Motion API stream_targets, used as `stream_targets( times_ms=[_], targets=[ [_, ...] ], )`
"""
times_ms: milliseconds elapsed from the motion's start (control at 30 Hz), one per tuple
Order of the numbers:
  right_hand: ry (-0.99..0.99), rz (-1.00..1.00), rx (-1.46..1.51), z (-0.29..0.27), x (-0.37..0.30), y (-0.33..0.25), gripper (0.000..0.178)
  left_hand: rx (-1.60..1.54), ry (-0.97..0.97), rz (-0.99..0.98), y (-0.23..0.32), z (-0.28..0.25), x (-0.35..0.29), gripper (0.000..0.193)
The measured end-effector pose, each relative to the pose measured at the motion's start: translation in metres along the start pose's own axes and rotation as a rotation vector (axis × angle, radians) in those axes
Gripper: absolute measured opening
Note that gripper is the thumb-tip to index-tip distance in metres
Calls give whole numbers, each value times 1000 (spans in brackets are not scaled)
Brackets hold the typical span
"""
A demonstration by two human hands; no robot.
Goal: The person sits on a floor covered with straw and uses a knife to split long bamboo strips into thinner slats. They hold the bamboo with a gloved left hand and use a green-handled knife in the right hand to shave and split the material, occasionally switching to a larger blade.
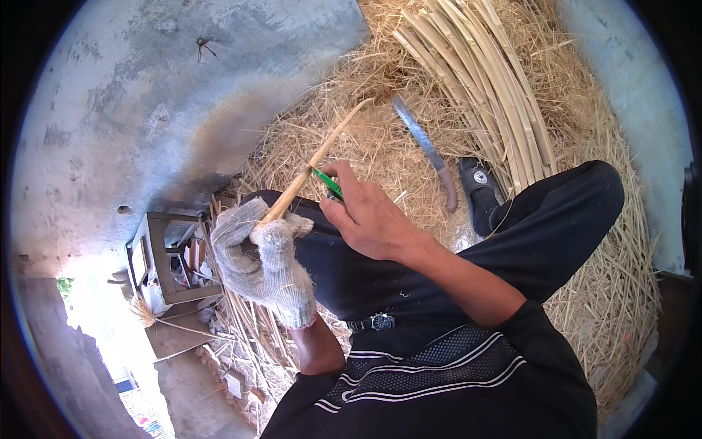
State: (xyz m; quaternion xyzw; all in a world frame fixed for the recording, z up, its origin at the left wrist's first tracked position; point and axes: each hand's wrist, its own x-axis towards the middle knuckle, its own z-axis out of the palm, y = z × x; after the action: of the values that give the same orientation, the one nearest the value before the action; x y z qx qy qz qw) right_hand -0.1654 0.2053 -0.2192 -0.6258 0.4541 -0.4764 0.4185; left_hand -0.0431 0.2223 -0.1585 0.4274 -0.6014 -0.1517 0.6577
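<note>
My left hand wears a whitish knitted work glove and is closed round the lower end of a pale strip of split bamboo. The strip slants up and away to the right, narrowing to a point over the shavings. In my bare right hand is a small green-handled knife, gripped between thumb and fingers. Its thin blade lies against or just over the middle of the strip; exact contact is hard to make out. Beyond my right hand, a machete with a brown handle rests on the shavings.
Long split bamboo strips lie bundled at the far right, beside my dark shoe. Pale shavings cover the floor. A grey wall rises at the left, with an open-fronted wooden cabinet of odds and ends below it.
</note>
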Motion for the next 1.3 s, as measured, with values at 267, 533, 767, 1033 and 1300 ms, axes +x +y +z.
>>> stream_targets(
  times_ms=[267,533,767,1033,1300],
  targets=[
    [85,-223,-58,4,-18,9,47,-73,34,-65,0,0,9,37],
    [73,141,16,-7,12,47,37,11,84,-66,-2,-5,11,40],
    [110,-61,93,10,16,46,32,26,131,-212,-13,5,6,17],
    [94,-264,38,18,0,5,35,78,152,-112,-18,-17,14,24],
    [111,102,-32,-2,-1,33,33,128,101,27,-5,-18,16,30]
  ],
)
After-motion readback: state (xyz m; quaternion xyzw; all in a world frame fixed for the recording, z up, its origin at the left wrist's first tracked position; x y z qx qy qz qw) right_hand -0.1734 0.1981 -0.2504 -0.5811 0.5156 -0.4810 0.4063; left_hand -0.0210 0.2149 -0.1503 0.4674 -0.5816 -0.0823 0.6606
